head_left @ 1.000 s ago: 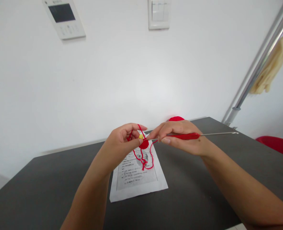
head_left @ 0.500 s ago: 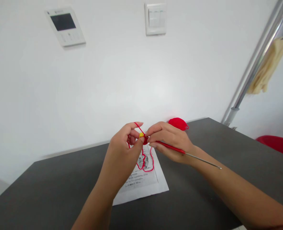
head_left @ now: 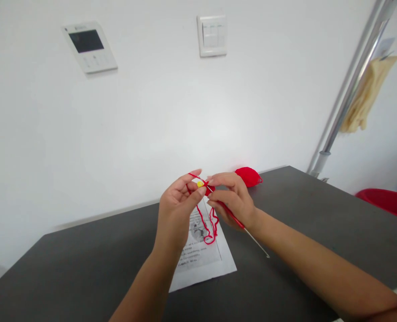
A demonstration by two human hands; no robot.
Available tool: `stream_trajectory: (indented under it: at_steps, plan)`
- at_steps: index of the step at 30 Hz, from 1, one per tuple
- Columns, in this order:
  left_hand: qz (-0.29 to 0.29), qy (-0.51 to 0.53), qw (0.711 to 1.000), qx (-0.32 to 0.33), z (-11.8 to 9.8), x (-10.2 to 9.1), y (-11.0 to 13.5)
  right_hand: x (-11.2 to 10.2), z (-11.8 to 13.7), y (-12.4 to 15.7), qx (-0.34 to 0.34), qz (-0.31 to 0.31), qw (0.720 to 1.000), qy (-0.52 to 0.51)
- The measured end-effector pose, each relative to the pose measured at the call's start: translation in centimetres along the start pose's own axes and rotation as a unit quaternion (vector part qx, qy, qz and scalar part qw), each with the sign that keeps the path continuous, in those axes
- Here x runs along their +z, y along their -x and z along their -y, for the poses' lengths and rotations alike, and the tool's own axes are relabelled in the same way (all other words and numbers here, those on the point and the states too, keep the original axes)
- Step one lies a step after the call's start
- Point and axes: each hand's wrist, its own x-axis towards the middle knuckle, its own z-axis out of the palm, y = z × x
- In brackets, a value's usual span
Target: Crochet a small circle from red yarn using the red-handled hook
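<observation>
Between thumb and fingers, my left hand (head_left: pixel 178 201) pinches a small red crochet piece (head_left: pixel 210 190). A strand of red yarn (head_left: pixel 195 176) runs over its raised index finger. Something small and yellow (head_left: pixel 200 184) shows at the piece's left edge; its kind I cannot make out. My right hand (head_left: pixel 235 197) is closed on a crochet hook (head_left: pixel 231 215) with a red grip and metal ends. One end of the hook meets the red piece, and the other points down to the right. Loose red yarn hangs below the hands in front of the printed paper.
A printed sheet (head_left: pixel 215 268) lies on the dark table (head_left: pixel 91 264) under the hands. Behind my right hand a red yarn ball (head_left: pixel 248 177) rests near the white wall. A metal pole (head_left: pixel 349 98) and a red rounded object (head_left: pixel 386 203) are at the right.
The hook has tilted more steeply, its free end swinging down and left. More of the red piece shows between the hands, and the hanging yarn has shifted. The view has also moved slightly.
</observation>
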Motion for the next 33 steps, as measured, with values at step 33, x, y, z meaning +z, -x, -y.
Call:
stream_trajectory:
  at_steps: [33]
  plan:
    - [0.178, -0.035, 0.976, -0.125, -2.0, -3.1, -1.9, -2.2, 0.2, -2.2, 0.137, 0.102, 0.967, -0.191]
